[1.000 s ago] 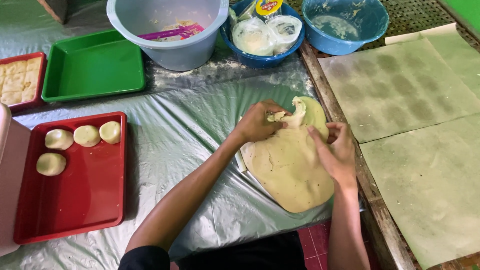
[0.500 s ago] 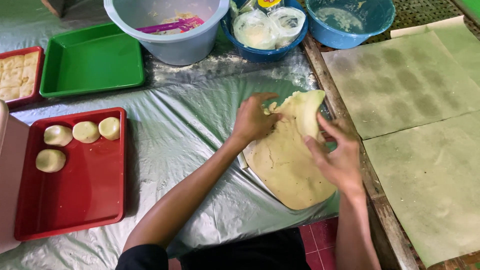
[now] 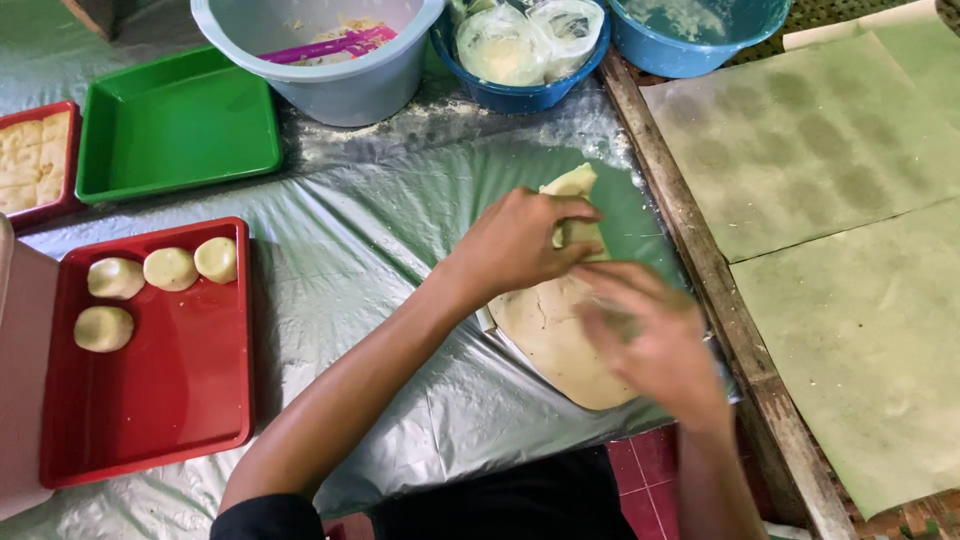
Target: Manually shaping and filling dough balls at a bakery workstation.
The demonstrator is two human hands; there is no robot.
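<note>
A thin, pale sheet of dough lies on the plastic-covered table. Its far end is folded up into a narrow strip. My left hand pinches that folded part between thumb and fingers. My right hand, blurred by motion, presses on the near right side of the sheet with fingers spread. Part of the dough is hidden under both hands.
A red tray at the left holds several dough balls. Behind it sit a green tray, a grey tub, two blue bowls and a red tray of cut dough. Greenish paper sheets cover the wooden rack on the right.
The far end of the dough has been folded inward and is narrower. My left hand moved onto the fold, and my right hand slid down over the sheet's near side.
</note>
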